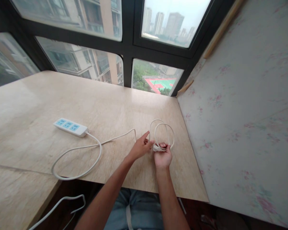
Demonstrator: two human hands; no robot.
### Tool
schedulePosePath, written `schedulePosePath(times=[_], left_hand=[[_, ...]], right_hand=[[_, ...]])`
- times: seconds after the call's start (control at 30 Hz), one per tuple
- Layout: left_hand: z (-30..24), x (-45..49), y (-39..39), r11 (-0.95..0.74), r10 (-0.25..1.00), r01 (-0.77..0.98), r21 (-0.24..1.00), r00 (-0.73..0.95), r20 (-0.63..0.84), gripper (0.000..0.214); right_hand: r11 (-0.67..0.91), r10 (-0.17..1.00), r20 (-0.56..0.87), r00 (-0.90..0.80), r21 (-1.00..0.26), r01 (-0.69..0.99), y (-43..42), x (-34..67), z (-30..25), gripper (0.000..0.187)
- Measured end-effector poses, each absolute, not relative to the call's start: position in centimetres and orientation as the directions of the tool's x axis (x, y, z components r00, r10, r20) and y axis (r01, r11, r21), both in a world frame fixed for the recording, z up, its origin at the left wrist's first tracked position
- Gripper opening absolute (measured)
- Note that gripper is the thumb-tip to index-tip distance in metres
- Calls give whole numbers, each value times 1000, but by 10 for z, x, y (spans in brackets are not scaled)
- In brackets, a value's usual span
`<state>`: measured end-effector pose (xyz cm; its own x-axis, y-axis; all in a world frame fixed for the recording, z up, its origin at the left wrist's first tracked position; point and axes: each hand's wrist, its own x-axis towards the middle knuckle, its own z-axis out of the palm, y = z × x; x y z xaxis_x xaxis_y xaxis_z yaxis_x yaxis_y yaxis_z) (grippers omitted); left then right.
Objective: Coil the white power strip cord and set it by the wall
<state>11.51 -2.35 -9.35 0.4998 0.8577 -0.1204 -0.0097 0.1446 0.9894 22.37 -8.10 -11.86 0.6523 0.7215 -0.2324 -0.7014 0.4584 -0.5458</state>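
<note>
My right hand [163, 157], palm up, is closed around a bunched part of a white power cord [173, 134]. Two loose loops of the cord stand up above its fingers. A pale, thick piece [156, 148], perhaps the plug, sticks out of that grip on the left. Just beside it, my left hand [141, 147] has the cord running through its loosely curved fingers; part of the cord is hidden behind this hand. Farther left, the cord makes a wide loop on the tabletop and joins a white power strip [70, 126] with light blue sockets.
The marble-patterned surface [105, 105] ends at dark window frames [127, 48] ahead and a flower-papered wall [232, 111] on the right. Its front edge is by my lap. Another white cable [62, 200] hangs in the dark gap at lower left.
</note>
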Motion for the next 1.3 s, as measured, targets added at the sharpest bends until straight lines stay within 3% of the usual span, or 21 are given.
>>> schedulePosePath(times=[0.13, 0.3, 0.43, 0.53, 0.8, 0.9, 1.0, 1.13, 1.3], left_hand=[[-88, 114, -26, 119, 835, 42, 992, 537, -123, 79], [-76, 122, -29, 150, 865, -115, 982, 496, -74, 89], [-71, 128, -27, 242, 901, -338, 910, 427, -81, 81], [-70, 131, -25, 267, 935, -470, 841, 336, -109, 69], [-80, 129, -18, 346, 931, -635, 691, 321, -171, 66], [-77, 126, -18, 424, 892, -614, 666, 411, -189, 55], [-69, 124, -20, 454, 847, -475, 754, 492, -201, 55], [-60, 126, -25, 414, 872, -388, 823, 430, -236, 68], [-60, 133, -33, 364, 921, -503, 784, 318, -224, 55]], right_hand=[[458, 719, -291, 631, -485, -745, -78, 220, -122, 25], [477, 666, -324, 672, -508, -717, -68, 216, -110, 23], [491, 703, -266, 660, -491, -720, -63, 210, -94, 17], [435, 744, -226, 629, -552, -712, -65, 201, -89, 18], [315, 837, -234, 495, -534, -785, -74, 185, -93, 22], [308, 830, -231, 507, -568, -763, -73, 184, -94, 21], [308, 803, -257, 538, -594, -743, -74, 183, -96, 20], [311, 772, -279, 571, -618, -722, -76, 179, -98, 20], [287, 763, -262, 591, -682, -672, -78, 176, -95, 15]])
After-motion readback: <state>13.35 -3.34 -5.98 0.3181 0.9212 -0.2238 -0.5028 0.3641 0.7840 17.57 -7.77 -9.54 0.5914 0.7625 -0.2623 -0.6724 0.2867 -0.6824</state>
